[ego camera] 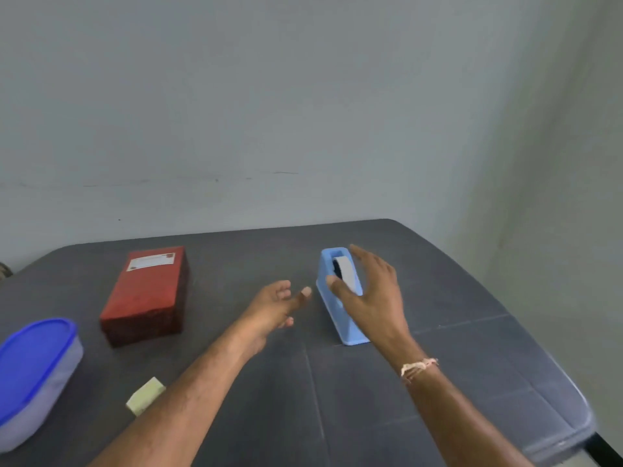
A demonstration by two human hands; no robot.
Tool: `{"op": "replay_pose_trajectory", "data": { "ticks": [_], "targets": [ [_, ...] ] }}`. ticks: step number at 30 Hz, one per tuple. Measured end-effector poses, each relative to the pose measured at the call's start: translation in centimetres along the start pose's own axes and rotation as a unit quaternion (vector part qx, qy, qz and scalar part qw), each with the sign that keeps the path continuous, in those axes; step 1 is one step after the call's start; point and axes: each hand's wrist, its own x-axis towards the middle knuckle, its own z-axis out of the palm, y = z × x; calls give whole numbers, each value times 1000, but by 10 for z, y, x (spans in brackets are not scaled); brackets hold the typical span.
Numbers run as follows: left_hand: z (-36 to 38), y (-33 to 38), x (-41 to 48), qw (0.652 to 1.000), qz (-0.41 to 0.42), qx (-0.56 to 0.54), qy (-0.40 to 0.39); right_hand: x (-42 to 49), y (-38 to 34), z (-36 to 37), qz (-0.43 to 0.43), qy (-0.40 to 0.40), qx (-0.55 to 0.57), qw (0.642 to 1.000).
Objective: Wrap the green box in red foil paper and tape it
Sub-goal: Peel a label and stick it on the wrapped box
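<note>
Right hand hovers, fingers spread and gripping nothing, over the blue tape dispenser, seemingly after tape, while the left hand lies relaxed open beside it and the red-wrapped box sits left.

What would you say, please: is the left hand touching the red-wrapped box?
Apart. The head view shows a strip of bare dark table between the left hand and the red-wrapped box.

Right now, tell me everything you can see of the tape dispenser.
The tape dispenser is light blue, plastic-looking, a wedge-shaped body standing upright on the dark table. A pale tape roll with a dark core sits in its top slot. The right hand spreads over it, thumb at the roll; whether it touches is unclear. The left hand is apart.
</note>
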Motion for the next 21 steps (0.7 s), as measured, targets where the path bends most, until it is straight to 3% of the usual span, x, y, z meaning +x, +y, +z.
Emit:
{"op": "replay_pose_trajectory", "data": {
  "ticks": [3,5,9,21],
  "targets": [
    [39,2,-3,998,-1,-27,-57,1,33,-24,186,-52,187,963],
    [58,1,-6,994,1,-45,-102,2,56,-24,251,-110,250,929],
    [77,-9,0,989,-4,-106,-107,0,78,-15,255,-186,293,903],
    [175,-7,-20,984,32,-104,-139,-25,118,-97,307,-96,280,905]
  ]
}}
